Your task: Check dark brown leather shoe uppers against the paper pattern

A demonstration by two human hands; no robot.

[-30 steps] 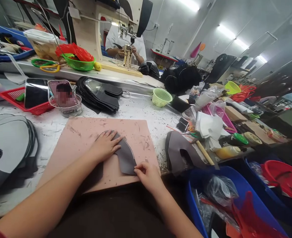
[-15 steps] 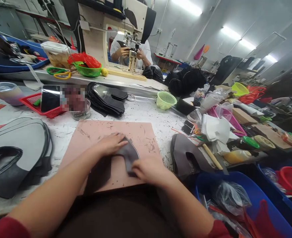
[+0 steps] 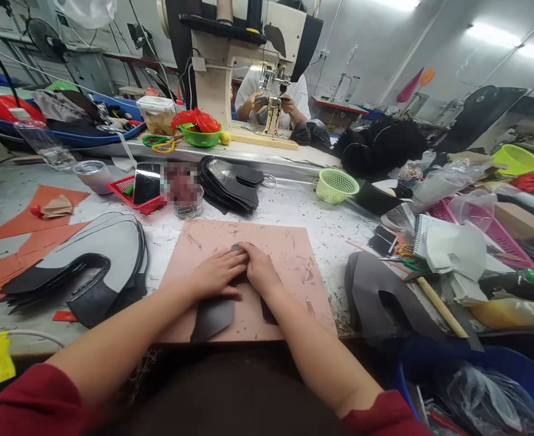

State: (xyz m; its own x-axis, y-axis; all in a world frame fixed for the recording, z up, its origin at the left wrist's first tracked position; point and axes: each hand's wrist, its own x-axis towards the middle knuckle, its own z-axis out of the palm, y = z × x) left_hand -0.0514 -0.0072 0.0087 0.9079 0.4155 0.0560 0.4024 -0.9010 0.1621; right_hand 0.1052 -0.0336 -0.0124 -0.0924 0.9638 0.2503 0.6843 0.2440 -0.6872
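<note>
Leftmost, flat orange sheets [image 3: 15,227] on the worktable; next, a stack of curved grey pieces with black ends [image 3: 124,257]; behind it, a red plastic basket [image 3: 146,206] holding a dark-screened phone [image 3: 147,181]; at centre, a flat pink board [image 3: 294,260] bearing one dark-grey curved piece with two legs [image 3: 213,318] — partly covered by both hands; left hand [image 3: 219,272], palm down, fingers nearly straight, thumb apart, laid over the piece; right hand [image 3: 260,266], fingers bent at the piece's top, touching the left fingertips — whether it grips cannot be told; beyond, a light-green perforated basket [image 3: 337,188]; rightward, a stack of grey arched pieces [image 3: 367,284], then a pale wooden stick [image 3: 442,307]
</note>
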